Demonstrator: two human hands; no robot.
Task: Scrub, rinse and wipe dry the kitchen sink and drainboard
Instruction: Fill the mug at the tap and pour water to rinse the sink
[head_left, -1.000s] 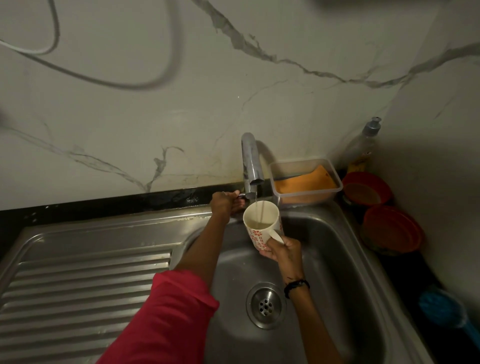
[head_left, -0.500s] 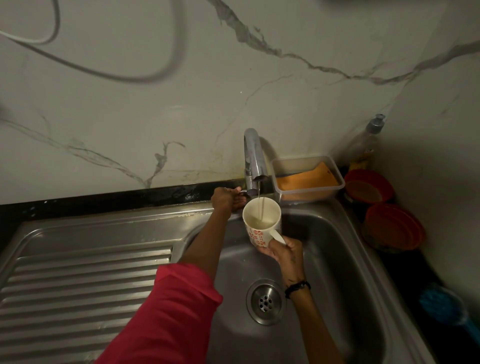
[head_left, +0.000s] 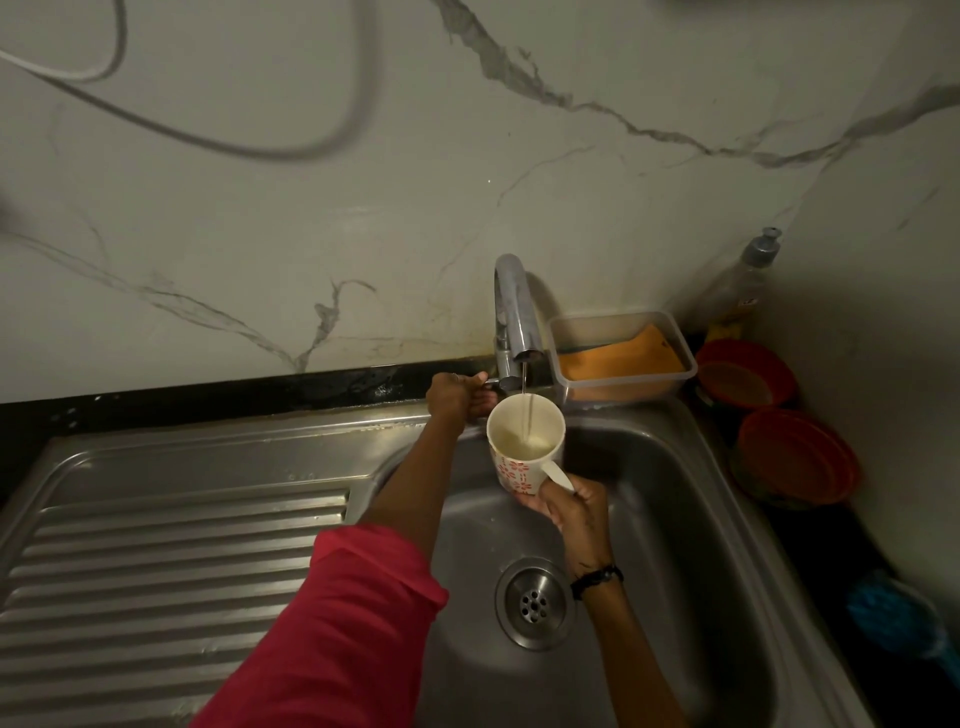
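Note:
A steel sink (head_left: 691, 519) with a round drain (head_left: 533, 603) lies below me, its ribbed drainboard (head_left: 171, 566) to the left. A chrome tap (head_left: 514, 317) stands at the back and a thin stream of water runs from its spout. My right hand (head_left: 569, 506) grips the handle of a white mug (head_left: 524, 444) with red flowers, held upright under the stream and partly filled. My left hand (head_left: 457, 395) grips the tap lever at the tap's base.
A clear plastic tub (head_left: 623, 358) holding an orange cloth sits right of the tap. A soap bottle (head_left: 743, 286) stands in the corner. Two red bowls (head_left: 795, 457) and a blue brush (head_left: 898, 618) lie along the right counter. A cable hangs on the marble wall.
Both hands and the mug have stayed in place while water keeps running into the mug. The camera has shifted slightly.

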